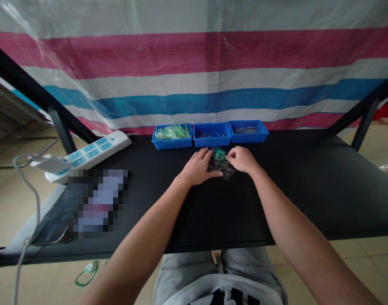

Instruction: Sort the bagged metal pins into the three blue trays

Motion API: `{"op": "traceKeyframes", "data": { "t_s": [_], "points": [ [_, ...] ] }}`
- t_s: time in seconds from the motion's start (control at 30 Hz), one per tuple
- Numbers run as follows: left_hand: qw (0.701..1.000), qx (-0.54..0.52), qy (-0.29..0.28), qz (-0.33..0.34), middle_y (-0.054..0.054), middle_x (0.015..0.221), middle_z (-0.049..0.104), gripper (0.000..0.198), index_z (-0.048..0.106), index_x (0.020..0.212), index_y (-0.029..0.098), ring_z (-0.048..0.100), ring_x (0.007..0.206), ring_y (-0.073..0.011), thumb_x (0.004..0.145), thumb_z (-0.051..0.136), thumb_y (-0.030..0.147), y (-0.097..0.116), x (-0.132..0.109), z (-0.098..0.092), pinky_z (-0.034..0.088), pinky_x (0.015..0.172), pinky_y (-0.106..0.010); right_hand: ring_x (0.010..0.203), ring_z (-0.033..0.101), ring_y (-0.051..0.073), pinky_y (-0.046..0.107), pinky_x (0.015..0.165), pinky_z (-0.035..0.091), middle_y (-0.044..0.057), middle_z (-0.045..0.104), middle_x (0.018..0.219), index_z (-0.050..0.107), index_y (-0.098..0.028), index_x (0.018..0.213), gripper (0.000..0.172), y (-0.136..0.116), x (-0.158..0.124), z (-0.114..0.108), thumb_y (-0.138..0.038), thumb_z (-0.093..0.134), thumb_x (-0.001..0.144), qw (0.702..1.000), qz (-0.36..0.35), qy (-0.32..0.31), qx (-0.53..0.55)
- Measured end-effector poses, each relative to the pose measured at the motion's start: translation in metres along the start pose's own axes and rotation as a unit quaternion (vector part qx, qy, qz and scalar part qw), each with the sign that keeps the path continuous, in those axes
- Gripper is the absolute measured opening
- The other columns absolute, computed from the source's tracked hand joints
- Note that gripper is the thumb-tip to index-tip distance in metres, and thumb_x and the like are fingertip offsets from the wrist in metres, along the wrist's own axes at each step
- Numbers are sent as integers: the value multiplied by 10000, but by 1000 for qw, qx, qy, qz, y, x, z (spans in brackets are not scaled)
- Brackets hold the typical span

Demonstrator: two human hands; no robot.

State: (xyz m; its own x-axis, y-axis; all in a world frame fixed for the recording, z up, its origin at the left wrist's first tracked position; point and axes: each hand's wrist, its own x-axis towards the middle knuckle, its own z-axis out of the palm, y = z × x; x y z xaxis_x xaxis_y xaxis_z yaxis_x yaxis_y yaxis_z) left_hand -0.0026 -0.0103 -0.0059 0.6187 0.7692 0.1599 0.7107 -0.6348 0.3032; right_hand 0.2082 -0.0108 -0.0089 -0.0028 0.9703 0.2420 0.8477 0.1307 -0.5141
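A small clear plastic bag (226,171) with thin metal pieces, perhaps screws, lies on the black table in front of the blue bins. At its upper end shows a translucent green piece (219,154); whether it is part of the bag I cannot tell. My left hand (197,167) rests flat at the bag's left side, fingers stretched and thumb across its lower edge. My right hand (243,159) is closed in a pinch at the right side of the green piece. What sits between its fingertips is too small to make out.
Three blue bins stand in a row: the left bin (173,145) holds green plastic bags, the middle bin (212,141) and right bin (249,137) hold thin pieces. A white power strip (93,153) and a blurred-out phone-like object (101,201) lie left. Striped sheeting (194,80) hangs behind.
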Motion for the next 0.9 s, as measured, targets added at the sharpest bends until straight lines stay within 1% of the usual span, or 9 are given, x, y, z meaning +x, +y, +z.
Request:
{"op": "traceKeyframes", "data": {
  "t_s": [0.1, 0.17, 0.3, 0.37, 0.43, 0.6, 0.7, 0.8, 0.9],
  "points": [
    [1000, -22, 21, -5, -230, 1482, 376, 925, 384, 1416, 100, 351, 1384, -355, 754, 533, 729, 0, 2, 0, 310, 1123, -495, 586, 580, 179, 300, 587, 405, 43, 655, 614, 616, -204, 549, 191, 1, 1, -1, -289, 614, 720, 996, 66, 37, 57],
    [999, -32, 33, -9, -223, 1473, 393, 929, 402, 1404, 103, 361, 1378, -350, 738, 550, 733, 0, 2, 0, 311, 1127, -486, 582, 572, 169, 296, 591, 412, 32, 641, 602, 596, -199, 575, 204, 3, 3, -1, -331, 592, 730, 988, 83, 70, 113],
    [996, -53, 66, -19, -221, 1445, 425, 948, 429, 1382, 98, 375, 1369, -345, 699, 595, 735, 0, 0, -2, 299, 1137, -483, 571, 550, 137, 285, 603, 437, 10, 638, 649, 596, -173, 820, 217, 4, 6, 0, -375, 551, 753, 958, 50, 113, 260],
    [994, -70, 81, -26, -218, 1436, 434, 925, 443, 1367, 103, 395, 1355, -342, 697, 620, 715, -1, 0, -2, 317, 1126, -480, 535, 523, 118, 275, 575, 434, -1, 643, 666, 576, -161, 979, 305, 1, 6, 2, -367, 553, 754, 942, 39, 113, 315],
    [991, -87, 95, -31, -209, 1417, 456, 881, 458, 1351, 118, 429, 1330, -336, 702, 641, 685, -2, 0, -2, 343, 1107, -480, 499, 496, 103, 263, 538, 424, -2, 655, 687, 554, -161, 1051, 351, -4, 5, 2, -355, 556, 759, 930, 32, 99, 352],
    [987, -100, 125, -28, -174, 1370, 507, 762, 496, 1318, 157, 484, 1278, -314, 738, 645, 629, -3, -1, -3, 362, 1069, -486, 471, 524, 92, 235, 463, 397, 43, 707, 770, 522, -181, 897, 301, -17, 0, 5, -425, 620, 751, 909, 42, 48, 413],
    [985, -92, 145, -14, -137, 1355, 534, 567, 551, 1273, 186, 483, 1276, -280, 838, 567, 549, -1, -3, -5, 337, 1060, -463, 463, 551, 101, 240, 449, 401, 60, 720, 799, 518, -187, 841, 360, -25, -4, 6, -499, 660, 730, 894, 43, 33, 444],
    [983, -91, 158, -3, -94, 1300, 587, 373, 640, 1144, 217, 516, 1235, -237, 935, 441, 453, 2, -5, -7, 327, 1029, -431, 502, 573, 117, 256, 469, 424, 69, 717, 797, 579, -179, 772, 388, -36, -8, 6, -543, 690, 700, 888, 30, -5, 458],
    [980, -99, 169, 22, -76, 1220, 638, 359, 681, 1007, 206, 565, 1156, -203, 971, 377, 394, 3, -5, -8, 336, 978, -400, 614, 604, 144, 269, 505, 446, 81, 722, 904, 646, -182, 738, 398, -46, -11, 5, -560, 728, 643, 885, 19, -13, 466]
  ]
}}
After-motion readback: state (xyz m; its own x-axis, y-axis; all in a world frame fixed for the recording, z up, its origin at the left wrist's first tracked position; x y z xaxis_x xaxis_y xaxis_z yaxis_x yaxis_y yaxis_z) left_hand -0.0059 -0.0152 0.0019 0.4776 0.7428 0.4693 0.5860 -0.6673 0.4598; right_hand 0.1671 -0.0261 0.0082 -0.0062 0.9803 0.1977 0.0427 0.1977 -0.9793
